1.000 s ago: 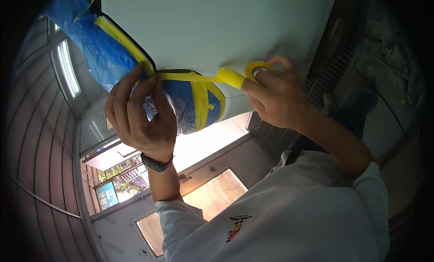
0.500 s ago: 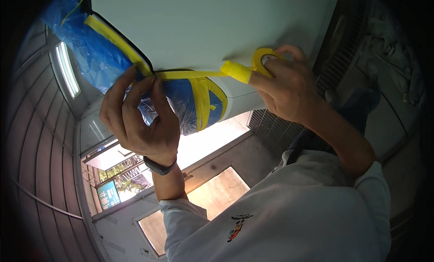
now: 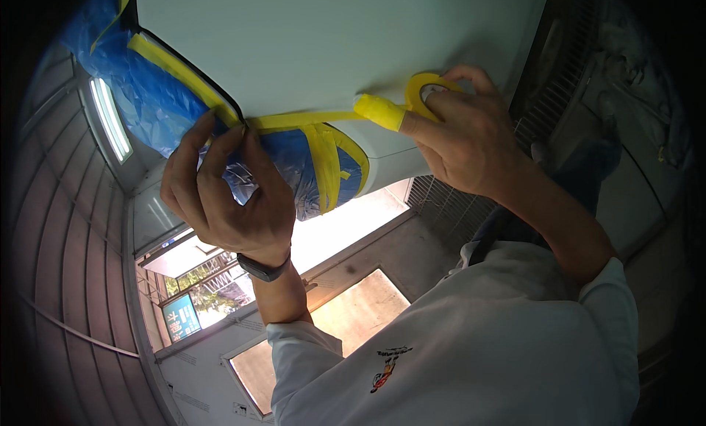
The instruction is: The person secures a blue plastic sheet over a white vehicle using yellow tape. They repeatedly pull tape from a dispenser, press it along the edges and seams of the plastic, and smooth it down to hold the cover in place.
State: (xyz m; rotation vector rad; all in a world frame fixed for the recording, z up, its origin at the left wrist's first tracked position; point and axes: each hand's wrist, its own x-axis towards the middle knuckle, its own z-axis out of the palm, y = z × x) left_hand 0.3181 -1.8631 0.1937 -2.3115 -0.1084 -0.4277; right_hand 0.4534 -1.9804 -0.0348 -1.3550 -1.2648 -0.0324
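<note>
My right hand (image 3: 474,143) grips a roll of yellow masking tape (image 3: 418,93); yellow tape also wraps its thumb. From the roll a narrow tape strip (image 3: 312,119) runs taut to the left, along the lower edge of a pale painted vehicle panel (image 3: 331,43). At the strip's far end, by the corner of a black trim line (image 3: 195,60), my left hand (image 3: 228,194) has its fingertips pinched together on the tape. Just below the strip, blue plastic film (image 3: 288,150) is held by yellow tape bands. More blue film (image 3: 147,102) hangs to the left, taped along the trim.
A lit tube lamp (image 3: 110,117) and a ribbed wall (image 3: 66,242) stand at the left. Below are a bright doorway and a board with tan panels (image 3: 360,308). A floor grating (image 3: 448,209) lies beneath, and grey cloth-like material (image 3: 640,95) lies at the far right.
The panel and film sit slightly further left in view. Both hands keep their holds, and the tape strip now slopes up a little more toward the roll.
</note>
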